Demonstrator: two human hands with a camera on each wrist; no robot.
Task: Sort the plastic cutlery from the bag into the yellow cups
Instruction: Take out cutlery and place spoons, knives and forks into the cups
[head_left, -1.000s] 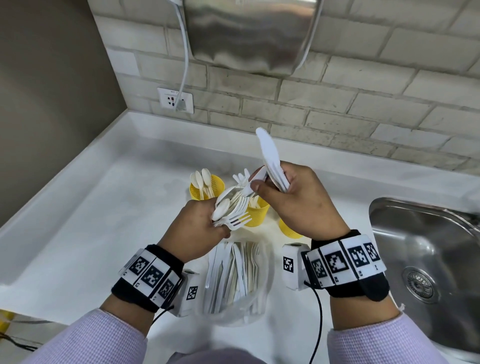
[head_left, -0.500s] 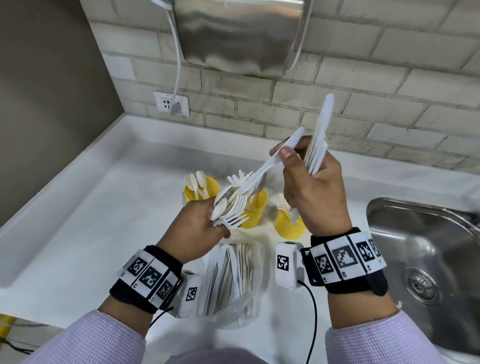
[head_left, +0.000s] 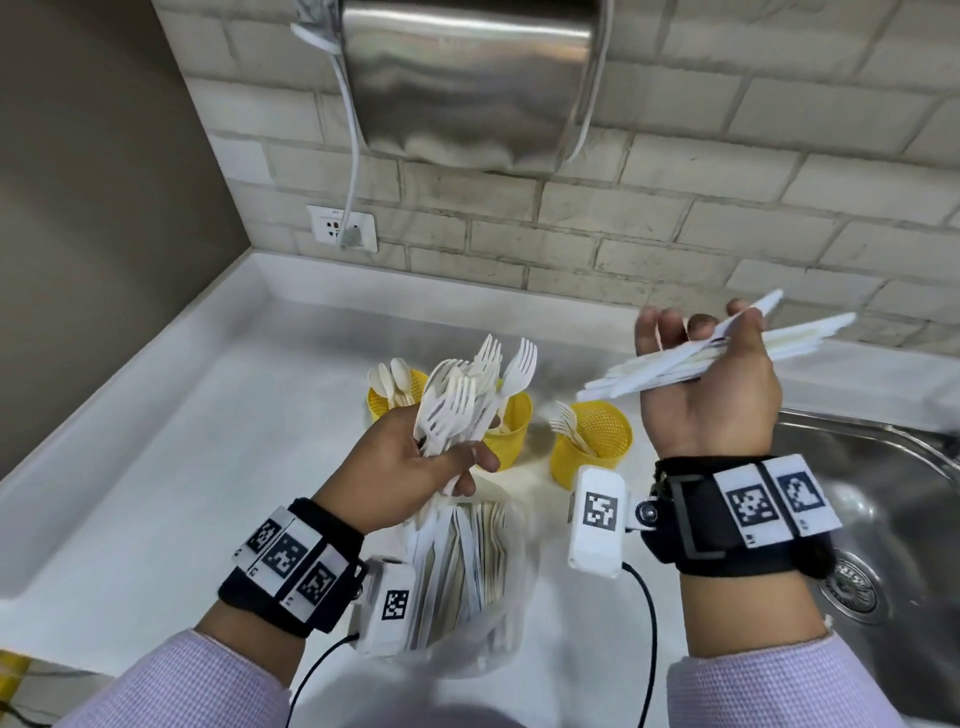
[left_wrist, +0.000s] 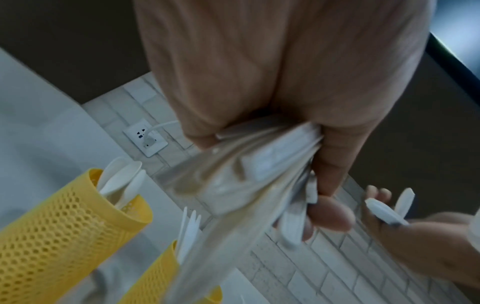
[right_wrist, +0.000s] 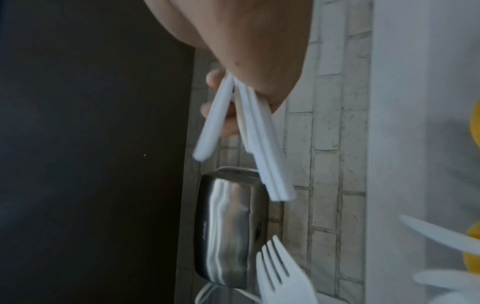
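My left hand (head_left: 457, 457) grips a bunch of white plastic forks (head_left: 462, 400), tines up, in front of the yellow cups. It shows blurred in the left wrist view, where the left hand (left_wrist: 319, 197) wraps the bunch (left_wrist: 259, 164). My right hand (head_left: 696, 332) holds a flat bundle of white knives (head_left: 691, 361) above the right cup (head_left: 597, 441), and the knives (right_wrist: 259, 144) hang from it in the right wrist view. The left cup (head_left: 392, 402) holds spoons. The middle cup (head_left: 511, 431) is partly hidden by the forks. A clear bag (head_left: 467, 571) of cutlery lies near me.
A steel sink (head_left: 883, 493) sits at the right of the white counter (head_left: 182, 467). A hand dryer (head_left: 467, 83) hangs on the brick wall, its cord plugged into a socket (head_left: 343, 234). A dark wall closes the left side.
My right hand drew a knife out of the left hand's bunch and swung up and to the right with the knife bundle now lying flat. The left hand tipped its forks more upright.
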